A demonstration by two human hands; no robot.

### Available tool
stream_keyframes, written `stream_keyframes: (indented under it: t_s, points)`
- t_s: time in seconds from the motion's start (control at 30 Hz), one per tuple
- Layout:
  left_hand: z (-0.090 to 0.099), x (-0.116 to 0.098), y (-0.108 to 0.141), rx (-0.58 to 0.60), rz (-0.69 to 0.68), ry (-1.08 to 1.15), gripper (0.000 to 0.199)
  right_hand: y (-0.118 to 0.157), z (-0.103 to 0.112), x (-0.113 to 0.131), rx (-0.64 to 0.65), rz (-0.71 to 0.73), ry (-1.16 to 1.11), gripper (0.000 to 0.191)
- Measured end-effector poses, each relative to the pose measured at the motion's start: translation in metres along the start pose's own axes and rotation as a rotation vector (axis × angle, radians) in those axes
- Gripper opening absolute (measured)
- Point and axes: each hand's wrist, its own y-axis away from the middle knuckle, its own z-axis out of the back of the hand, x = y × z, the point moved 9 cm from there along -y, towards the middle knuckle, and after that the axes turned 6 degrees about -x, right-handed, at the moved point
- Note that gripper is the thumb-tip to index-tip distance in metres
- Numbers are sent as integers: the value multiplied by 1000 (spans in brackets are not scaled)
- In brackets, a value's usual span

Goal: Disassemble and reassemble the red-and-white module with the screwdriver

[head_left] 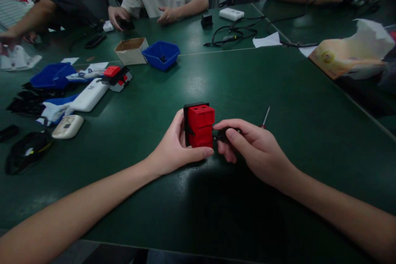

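My left hand (171,150) is holding the red block (201,128) with its black plate (186,126), above the near middle of the table (247,86). My right hand (260,148) is pinching a small black part (222,134) at the block's right side; I cannot tell if these 2 touch. A screwdriver (265,116) lies just beyond my right hand.

Red block (201,128) in left hand (174,148), black piece (223,134) (slim) in right hand (258,148)
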Motion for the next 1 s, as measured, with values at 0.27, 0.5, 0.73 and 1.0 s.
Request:
stream_keyframes:
  t_s: [0.27, 0.5, 0.73, 1.0]
  points:
    - [6, 2, 1, -42, -18, -6, 62, 10, -13, -4, 241, 4, -2, 43]
    - [7, 2, 0, -35, -7, 4, 61, 13, -11, -3, 316, 13, 41, 42]
    - [2, 1, 5, 7, -25, -47, 68, 6, -9, -3, 296, -5, 9, 34]
    - [-4, 1, 10, 32, 7, 18, 74, 4, -6, -4, 206, -39, -65, 25]
